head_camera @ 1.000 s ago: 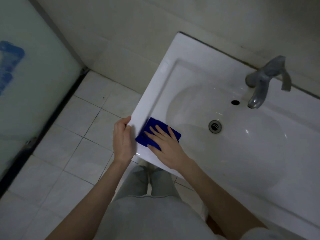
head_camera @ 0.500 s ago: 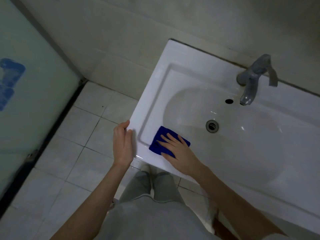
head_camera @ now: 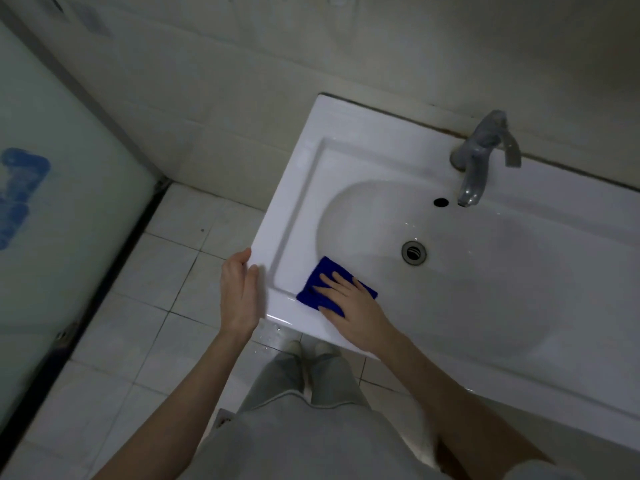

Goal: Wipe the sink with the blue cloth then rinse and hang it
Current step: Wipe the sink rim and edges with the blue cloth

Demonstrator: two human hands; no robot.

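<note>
Fingers [head_camera: 337, 279] press blue cloth [head_camera: 320, 287] onto sink [head_camera: 298, 188].

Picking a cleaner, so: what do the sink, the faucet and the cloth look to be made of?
Sink: likely glazed ceramic, white and glossy with soft highlights. Faucet: metal, dull grey, its shine faded. Blue cloth: soft matte fabric, perhaps microfibre, lying flat under the right hand.

- I see a dim room with pale tiled walls [head_camera: 242, 98].
- White floor tiles [head_camera: 145, 306] with dark grout.
- Frosted glass panel [head_camera: 52, 237] on my left.
</note>
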